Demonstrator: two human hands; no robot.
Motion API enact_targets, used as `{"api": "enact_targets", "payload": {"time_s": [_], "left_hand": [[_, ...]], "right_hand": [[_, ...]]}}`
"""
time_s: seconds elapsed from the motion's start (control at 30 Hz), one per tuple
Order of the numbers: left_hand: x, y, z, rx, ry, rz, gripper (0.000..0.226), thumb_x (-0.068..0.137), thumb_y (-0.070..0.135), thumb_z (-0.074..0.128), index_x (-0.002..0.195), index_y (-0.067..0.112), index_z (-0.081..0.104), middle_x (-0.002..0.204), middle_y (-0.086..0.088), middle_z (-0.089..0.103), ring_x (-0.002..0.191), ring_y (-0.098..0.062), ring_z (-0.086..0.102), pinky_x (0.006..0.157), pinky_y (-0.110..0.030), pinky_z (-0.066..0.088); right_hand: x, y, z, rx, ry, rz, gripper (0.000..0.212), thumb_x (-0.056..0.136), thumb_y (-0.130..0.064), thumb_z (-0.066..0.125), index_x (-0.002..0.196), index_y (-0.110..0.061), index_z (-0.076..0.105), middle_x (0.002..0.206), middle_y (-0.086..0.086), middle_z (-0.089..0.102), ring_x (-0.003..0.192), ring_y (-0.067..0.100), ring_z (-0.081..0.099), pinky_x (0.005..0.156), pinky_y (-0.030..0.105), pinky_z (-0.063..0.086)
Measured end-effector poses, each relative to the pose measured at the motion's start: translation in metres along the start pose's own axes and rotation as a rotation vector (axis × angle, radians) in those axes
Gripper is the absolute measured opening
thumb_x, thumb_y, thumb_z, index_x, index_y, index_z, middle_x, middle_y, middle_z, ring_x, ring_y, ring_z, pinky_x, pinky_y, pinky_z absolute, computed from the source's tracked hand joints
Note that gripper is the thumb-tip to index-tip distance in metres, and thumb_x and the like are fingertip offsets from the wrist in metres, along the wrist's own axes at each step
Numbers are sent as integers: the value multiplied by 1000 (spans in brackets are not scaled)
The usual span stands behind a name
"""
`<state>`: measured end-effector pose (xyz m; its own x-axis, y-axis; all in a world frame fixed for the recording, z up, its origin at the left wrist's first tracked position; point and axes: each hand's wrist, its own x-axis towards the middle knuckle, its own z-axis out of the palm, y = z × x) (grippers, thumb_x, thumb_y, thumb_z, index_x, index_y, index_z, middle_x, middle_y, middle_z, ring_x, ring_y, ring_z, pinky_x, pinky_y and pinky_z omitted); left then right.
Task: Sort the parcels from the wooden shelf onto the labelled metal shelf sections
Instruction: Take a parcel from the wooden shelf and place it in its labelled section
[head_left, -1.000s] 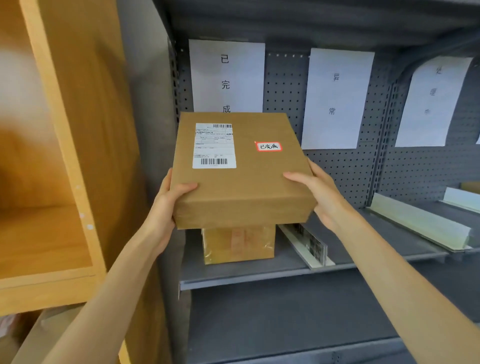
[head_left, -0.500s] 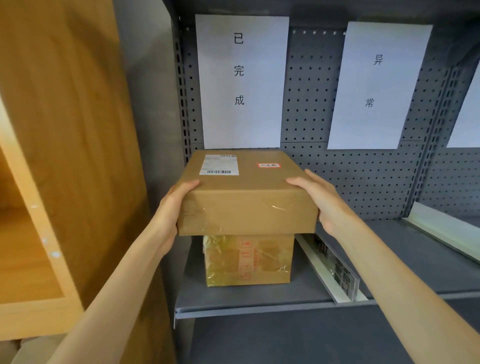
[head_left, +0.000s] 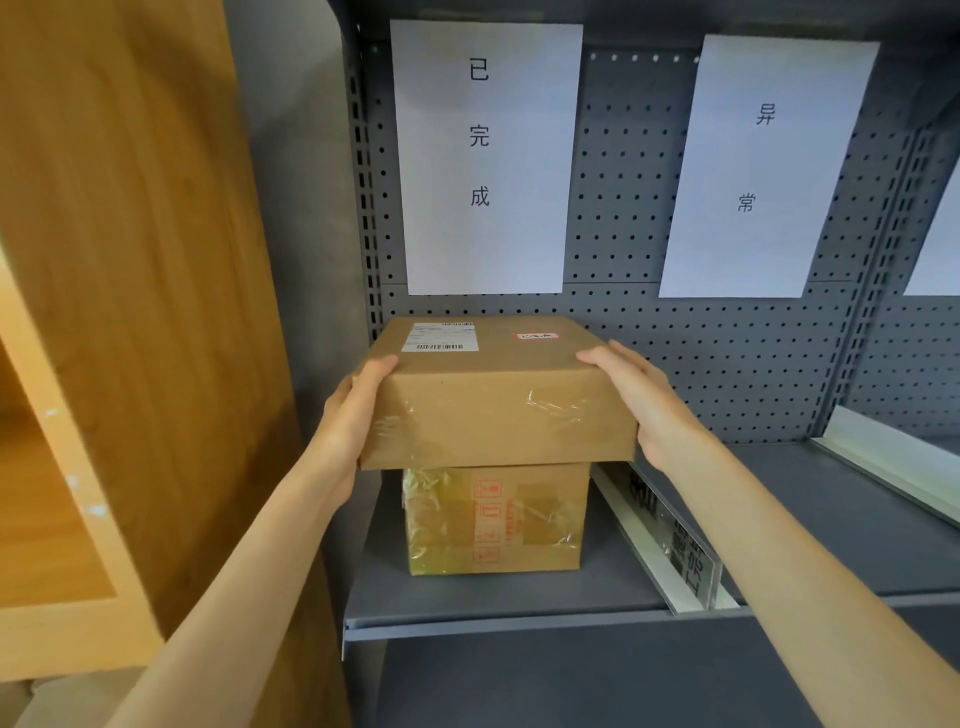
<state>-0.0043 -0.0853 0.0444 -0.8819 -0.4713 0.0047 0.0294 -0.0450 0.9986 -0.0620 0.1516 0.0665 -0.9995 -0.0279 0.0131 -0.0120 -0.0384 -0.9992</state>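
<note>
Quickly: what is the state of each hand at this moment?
Left hand: grips the left side of the flat brown parcel, thumb on top.
Right hand: grips the parcel's right side, thumb on top.

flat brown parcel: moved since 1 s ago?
Yes. The flat brown parcel has come down toward the taped box beneath it; the gap seen earlier is closed. Left hand and right hand still grip its sides.

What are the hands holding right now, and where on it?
Both hold the flat brown box by its ends: left hand at its left side, right hand at its right.
</note>
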Motion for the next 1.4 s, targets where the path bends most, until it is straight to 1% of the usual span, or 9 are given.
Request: {"api": "enact_targets", "payload": {"time_s": [0.07,0.17,0.2,0.27,0.37,0.53,0.7,1.07,1.4], "left_hand": [[-3,2,-1,4,11,10,52,88,54,54,130,26,45,118,-3,57,106,-21,54,89,-37,44],[-7,10,-6,31,82,111,55,89,50,55,137,25,44,128,-1,53,116,-22,51,96,-37,43],[-10,13,-8,34,112,163,54,90,48,55,138,24,44,132,-1,52,119,-22,50,100,-39,42],[-19,20,-12,63,164,279,50,93,43,54,138,23,46,136,2,50,122,-18,47,104,-36,39],[-40,26,-13,230,183,489,41,95,34,54,134,21,53,132,7,53,115,-7,47,91,-17,38],[-74,25,-20,668,194,792,37,92,34,58,125,18,59,124,2,61,116,-15,55,97,-35,46],[-113,27,-30,1116,370,973,38,88,41,49,110,16,67,101,-2,69,90,-21,63,69,-28,44],[-162,22,-134,1237,488,999,26,91,34,57,97,13,71,91,-6,70,79,-25,64,66,-30,47],[-211,12,-369,1340,560,861,22,88,31,64,97,13,71,92,-5,70,82,-26,64,63,-28,43]], "right_hand": [[-4,-3,-2,-13,-9,-11,72,84,-41,68,146,-29,34,123,-1,54,91,9,55,67,28,45],[-9,-8,-7,-64,35,-94,72,84,-42,68,147,-28,34,145,-2,42,121,14,46,100,34,37],[-12,-10,-8,-77,54,-133,69,84,-41,67,145,-28,37,146,-2,41,128,15,42,103,32,34],[-20,-12,-10,-135,94,-240,58,87,-37,66,140,-27,45,145,-5,42,132,13,39,97,26,30],[-37,-12,-8,-341,164,-455,45,89,-34,63,131,-27,52,135,-10,46,126,11,42,95,26,33],[-67,-7,6,-924,251,-795,41,90,-38,58,127,-21,56,127,3,56,114,28,50,95,37,34],[-89,5,17,-1058,239,-934,38,90,-34,59,122,-15,60,119,6,59,107,31,53,92,41,35],[-178,5,85,-1081,197,-988,35,90,-35,59,118,-14,62,112,7,63,102,30,57,88,42,41],[-296,37,266,-906,88,-960,34,89,-35,61,116,-15,63,111,7,63,101,31,57,84,43,44]]}}
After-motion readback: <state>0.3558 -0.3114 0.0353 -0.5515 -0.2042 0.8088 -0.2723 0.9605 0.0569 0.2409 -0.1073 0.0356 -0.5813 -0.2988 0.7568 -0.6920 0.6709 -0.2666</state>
